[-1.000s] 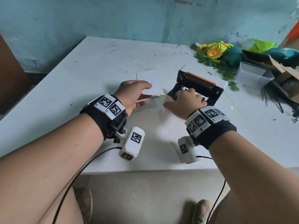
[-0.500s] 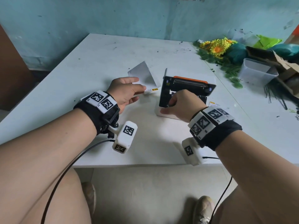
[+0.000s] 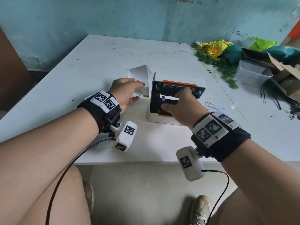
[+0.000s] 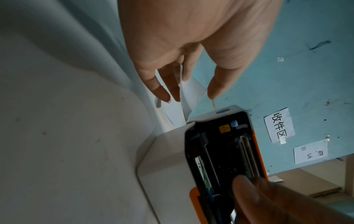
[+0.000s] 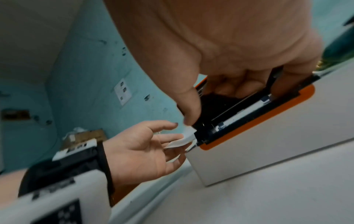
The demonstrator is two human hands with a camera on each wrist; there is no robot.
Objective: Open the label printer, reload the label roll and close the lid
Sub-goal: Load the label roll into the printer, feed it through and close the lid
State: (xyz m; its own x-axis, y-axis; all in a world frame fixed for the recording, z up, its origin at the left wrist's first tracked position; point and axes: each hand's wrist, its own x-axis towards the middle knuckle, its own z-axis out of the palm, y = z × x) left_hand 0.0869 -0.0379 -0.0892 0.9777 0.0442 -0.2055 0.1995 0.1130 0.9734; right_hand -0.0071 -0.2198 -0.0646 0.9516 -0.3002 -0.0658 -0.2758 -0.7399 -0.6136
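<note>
The label printer (image 3: 154, 118) stands mid-table, a white box with orange trim, its black inside laid bare and facing me. My right hand (image 3: 172, 101) grips this black open part, thumb on the near edge and fingers curled into the opening, as the right wrist view shows on the printer (image 5: 268, 144). My left hand (image 3: 139, 91) hovers just left of the printer and pinches a white label strip (image 3: 140, 73) that folds upward behind the fingers. In the left wrist view the label strip (image 4: 191, 91) sits between thumb and fingers, beside the printer (image 4: 164, 166).
The white table (image 3: 97, 70) meets a teal wall at the back. Artificial flowers (image 3: 214, 47), a clear plastic tub (image 3: 251, 75) and a torn cardboard box (image 3: 276, 62) crowd the right side. A printed label (image 3: 212, 106) lies right of the printer.
The printer has been turned from a slanted position to square with the table edge, my right hand moving with it. The left hand keeps the strip, which now stands higher.
</note>
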